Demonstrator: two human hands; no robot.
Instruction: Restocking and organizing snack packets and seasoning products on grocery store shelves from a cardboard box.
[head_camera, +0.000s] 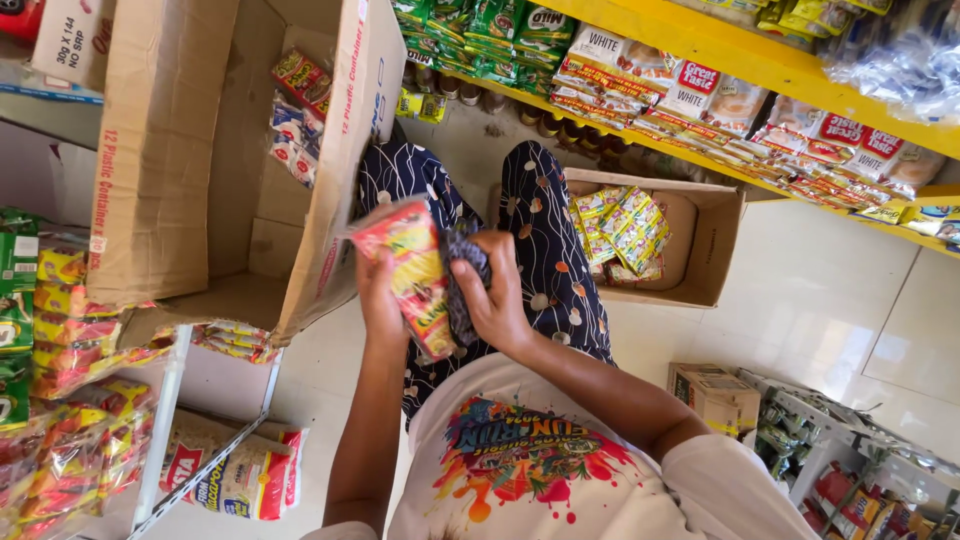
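Grip: left hand (378, 300) clasps red-yellow snack packet (415, 272) | right hand (495, 295) clutches dark cloth (462, 280) | beside cardboard box (300, 160)

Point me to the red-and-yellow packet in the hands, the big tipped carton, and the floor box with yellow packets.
red-and-yellow packet (415, 270): head view, middle of its printed front.
big tipped carton (160, 150): head view, its outer brown side flap.
floor box (715, 225): head view, its bare right cardboard wall.

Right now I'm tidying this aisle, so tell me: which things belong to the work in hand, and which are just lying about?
In hand:
left hand
right hand
red and yellow packet
big open carton

Lying about:
small box of yellow packets
yellow shelf
sealed small carton
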